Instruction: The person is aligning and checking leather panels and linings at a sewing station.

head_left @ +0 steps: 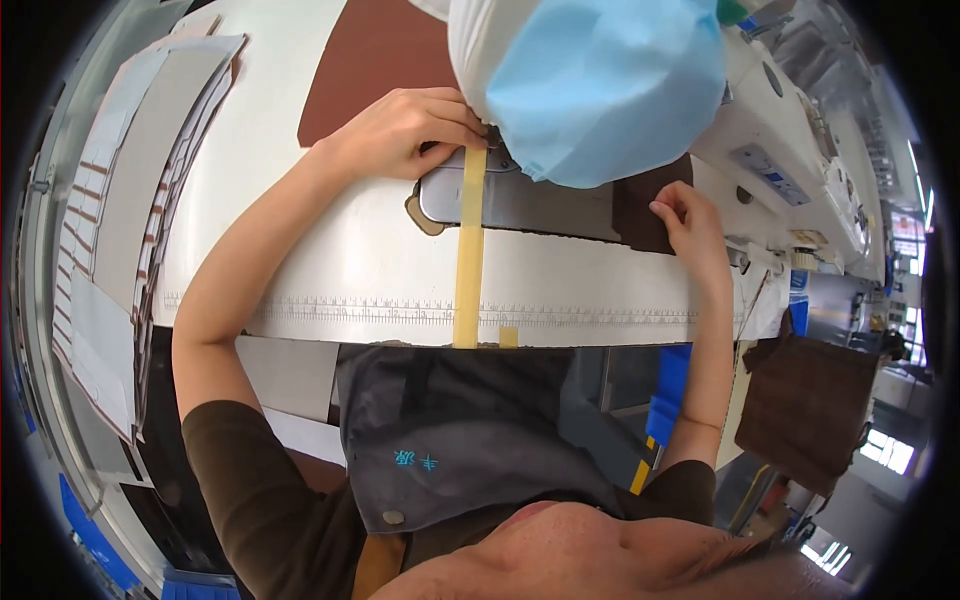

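My left hand is at the upper end of a yellow tape strip, by the metal plate of a sewing machine. Its fingers are bent and closed, and their tips reach the edge of a light blue and white cover that hides the machine's working area. What they hold, if anything, cannot be seen. A reddish-brown sheet lies behind this hand. On the right, my right hand has thumb and finger pinched over a dark brown piece; whether it grips that piece is unclear.
A printed ruler runs along the white table's near edge. Stacked flat panels with brown strips lie at the far left. Brown material hangs at the right, beyond my forearm. A small yellow tape piece sits at the front edge.
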`<state>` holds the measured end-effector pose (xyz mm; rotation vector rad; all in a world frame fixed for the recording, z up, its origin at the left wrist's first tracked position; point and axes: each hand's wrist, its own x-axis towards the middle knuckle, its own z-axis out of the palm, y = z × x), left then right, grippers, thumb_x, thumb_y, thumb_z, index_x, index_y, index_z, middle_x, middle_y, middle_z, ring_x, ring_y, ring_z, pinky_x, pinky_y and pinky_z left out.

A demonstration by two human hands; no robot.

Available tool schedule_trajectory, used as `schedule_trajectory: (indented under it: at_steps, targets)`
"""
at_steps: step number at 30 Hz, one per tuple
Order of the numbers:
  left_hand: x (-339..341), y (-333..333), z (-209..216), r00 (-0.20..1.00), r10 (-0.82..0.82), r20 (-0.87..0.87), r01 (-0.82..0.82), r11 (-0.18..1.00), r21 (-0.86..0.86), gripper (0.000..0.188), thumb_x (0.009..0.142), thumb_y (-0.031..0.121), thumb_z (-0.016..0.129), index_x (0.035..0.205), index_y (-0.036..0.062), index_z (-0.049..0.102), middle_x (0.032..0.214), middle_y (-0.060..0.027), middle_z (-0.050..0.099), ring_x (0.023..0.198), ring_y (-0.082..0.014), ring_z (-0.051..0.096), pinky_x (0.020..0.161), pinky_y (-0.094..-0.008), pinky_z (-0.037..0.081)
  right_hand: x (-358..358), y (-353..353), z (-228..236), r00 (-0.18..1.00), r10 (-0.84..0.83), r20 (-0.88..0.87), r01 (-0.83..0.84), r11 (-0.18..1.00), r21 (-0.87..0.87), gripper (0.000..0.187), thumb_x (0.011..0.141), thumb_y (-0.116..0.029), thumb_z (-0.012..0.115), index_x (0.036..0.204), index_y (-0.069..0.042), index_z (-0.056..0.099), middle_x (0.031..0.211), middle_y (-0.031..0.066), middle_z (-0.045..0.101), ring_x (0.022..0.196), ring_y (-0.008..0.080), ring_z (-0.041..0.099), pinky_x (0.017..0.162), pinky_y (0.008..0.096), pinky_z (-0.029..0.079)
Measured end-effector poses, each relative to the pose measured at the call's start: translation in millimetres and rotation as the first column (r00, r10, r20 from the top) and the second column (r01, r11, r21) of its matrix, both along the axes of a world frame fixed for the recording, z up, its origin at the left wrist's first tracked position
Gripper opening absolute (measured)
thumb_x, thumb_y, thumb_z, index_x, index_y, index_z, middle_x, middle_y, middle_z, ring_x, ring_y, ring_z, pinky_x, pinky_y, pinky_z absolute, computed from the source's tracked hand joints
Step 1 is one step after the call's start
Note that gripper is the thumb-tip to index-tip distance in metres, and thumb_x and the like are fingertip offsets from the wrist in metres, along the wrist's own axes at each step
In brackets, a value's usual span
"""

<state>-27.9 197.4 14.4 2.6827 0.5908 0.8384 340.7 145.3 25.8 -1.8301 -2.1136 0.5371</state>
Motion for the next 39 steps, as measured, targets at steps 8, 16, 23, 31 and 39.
schedule_trajectory:
  at_steps: [8, 16, 23, 31, 39]
  targets:
    - [-55.3, 89.2, -41.0, 0.428, 0.898, 0.104, -0.902, 0.418, 0.109, 0.025, 0.075, 0.02, 0.067, 0.096, 0.007, 0.065, 0.102, -0.0151, 0.063, 0.097, -0.0303, 0.059, 0.082, -0.0375, 0.047, -3.7, 1.1, 12.7, 0.988, 0.11, 0.109, -0.123, 0.984, 0.125, 0.009, 0.083, -0.008, 0.056, 0.082, -0.002, 0.049, 0.071, 0.0114, 0.05, 0.063, 0.0279, 0.049, 0.06, 0.0366, 0.039]
    - [-53.8, 107.8, -4.8, 0.179, 0.931, -0.318, -0.971, 0.115, -0.209, 0.051, 0.074, 0.042, 0.069, 0.11, 0.0081, 0.056, 0.101, -0.0167, 0.064, 0.094, -0.0312, 0.061, 0.079, -0.0395, 0.049, -49.8, -36.6, 44.3, 0.757, 0.632, -0.165, -0.643, 0.766, -0.012, 0.012, 0.078, -0.006, 0.059, 0.078, -0.005, 0.047, 0.119, 0.0163, 0.049, 0.112, 0.0335, 0.044, 0.096, 0.0419, 0.034]
    - [-169.1, 16.6, -3.6, 0.262, 0.856, 0.445, -0.869, 0.41, -0.278, 0.027, 0.084, 0.021, 0.063, 0.102, 0.0007, 0.061, 0.095, -0.0147, 0.067, 0.085, -0.0254, 0.064, 0.076, -0.0344, 0.047, -76.7, -50.8, 4.1, 0.81, 0.567, -0.153, -0.558, 0.824, 0.099, 0.019, 0.081, -0.012, 0.062, 0.077, -0.004, 0.045, 0.134, 0.0205, 0.041, 0.13, 0.035, 0.032, 0.11, 0.0463, 0.021]
    - [-146.2, -219.1, 21.4, -0.047, 0.896, 0.441, -0.47, 0.37, -0.802, 0.037, 0.085, 0.017, 0.064, 0.114, -0.0025, 0.052, 0.109, -0.0096, 0.06, 0.098, -0.0155, 0.056, 0.086, -0.0287, 0.043, -221.4, -107.5, 22.7, 0.657, 0.569, -0.495, -0.492, 0.82, 0.291, 0.031, 0.081, -0.012, 0.063, 0.108, 0.001, 0.053, 0.113, 0.0171, 0.057, 0.104, 0.0346, 0.056, 0.086, 0.0361, 0.045]
    - [-114.4, -318.1, -54.2, -0.385, 0.856, 0.345, -0.126, 0.322, -0.939, 0.043, 0.086, 0.018, 0.064, 0.121, 0.0008, 0.047, 0.123, -0.0094, 0.053, 0.111, -0.0188, 0.051, 0.096, -0.0321, 0.039, -298.0, -117.3, -18.9, 0.857, 0.499, -0.132, -0.453, 0.85, 0.269, 0.049, 0.07, -0.036, 0.074, 0.099, -0.002, 0.054, 0.088, 0.0075, 0.057, 0.085, 0.024, 0.05, 0.077, 0.0355, 0.037]
